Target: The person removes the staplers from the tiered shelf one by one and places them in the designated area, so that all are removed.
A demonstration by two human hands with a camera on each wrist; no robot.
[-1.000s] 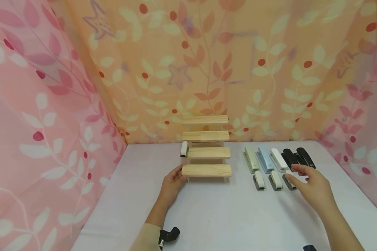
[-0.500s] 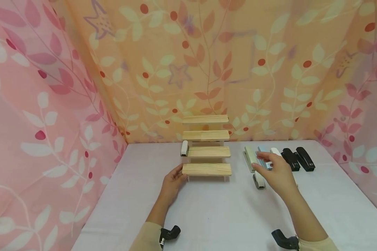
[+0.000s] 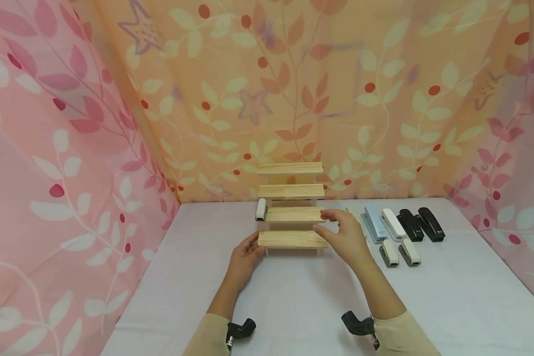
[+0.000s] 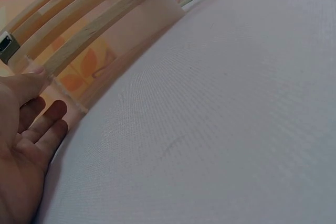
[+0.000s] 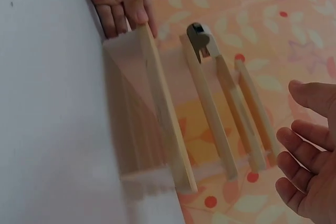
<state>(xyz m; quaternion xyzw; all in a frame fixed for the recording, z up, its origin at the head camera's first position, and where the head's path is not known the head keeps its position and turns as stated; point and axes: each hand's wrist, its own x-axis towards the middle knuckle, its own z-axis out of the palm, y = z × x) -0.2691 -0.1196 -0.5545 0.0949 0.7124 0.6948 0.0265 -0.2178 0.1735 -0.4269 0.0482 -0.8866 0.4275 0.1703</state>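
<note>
A four-step wooden shelf (image 3: 291, 240) stands on the table, a small white stapler (image 3: 261, 209) at the left end of its second step from the front. My left hand (image 3: 244, 259) holds the left end of the lowest step; the left wrist view shows the thumb (image 4: 29, 80) on the plank's end and the other fingers lower, beside the clear side panel. By the shelf's right end is my right hand (image 3: 344, 237), thumb and fingers apart. In the right wrist view this right hand (image 5: 312, 150) has nothing between its loosely bent fingers.
Right of the shelf lie a blue stapler (image 3: 375, 225), a white stapler (image 3: 393, 225), two black staplers (image 3: 431, 225) and two small white staplers (image 3: 410, 252). A green stapler (image 3: 355, 215) is partly hidden behind my right hand. Patterned cloth (image 3: 249, 99) closes off the back and sides.
My right hand has moved left from above the small staplers, past the green and blue ones, to the shelf's right end. My left hand has stayed at the lowest step.
</note>
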